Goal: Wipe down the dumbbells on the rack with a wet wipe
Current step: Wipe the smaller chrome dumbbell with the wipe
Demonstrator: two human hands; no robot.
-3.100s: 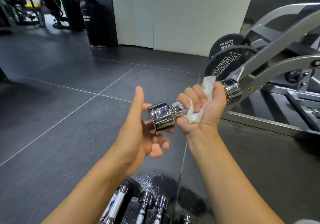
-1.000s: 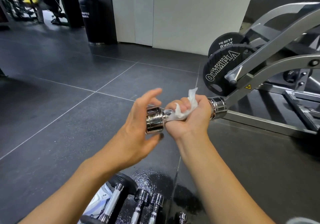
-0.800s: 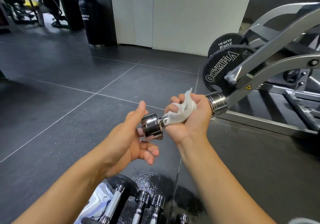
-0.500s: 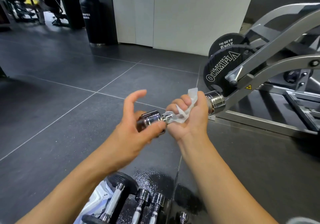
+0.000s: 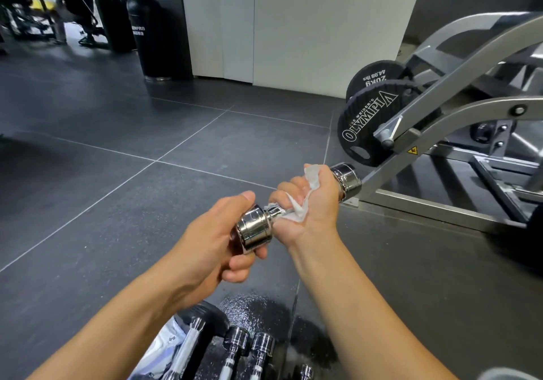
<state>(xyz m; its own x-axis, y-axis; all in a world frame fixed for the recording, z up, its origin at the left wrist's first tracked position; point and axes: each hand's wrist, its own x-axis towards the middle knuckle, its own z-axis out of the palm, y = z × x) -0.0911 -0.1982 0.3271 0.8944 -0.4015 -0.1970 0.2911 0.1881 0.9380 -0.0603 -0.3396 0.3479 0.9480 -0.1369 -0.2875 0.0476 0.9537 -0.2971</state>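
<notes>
Chrome dumbbell (image 5: pixel 296 203) held mid-air between both hands. Left hand (image 5: pixel 214 244) curled round its near end; right hand (image 5: pixel 308 203) fisted round the handle with wet wipe (image 5: pixel 299 210) bunched inside. More dumbbells (image 5: pixel 249 347) low, near frame bottom.

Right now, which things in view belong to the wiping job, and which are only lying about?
Job in hand:
- chrome dumbbell, held up
- wet wipe, wrapped round its handle
- further dumbbells at the bottom edge

Only lying about:
- weight plate
- grey machine frame
- black bin
- white panels
</notes>
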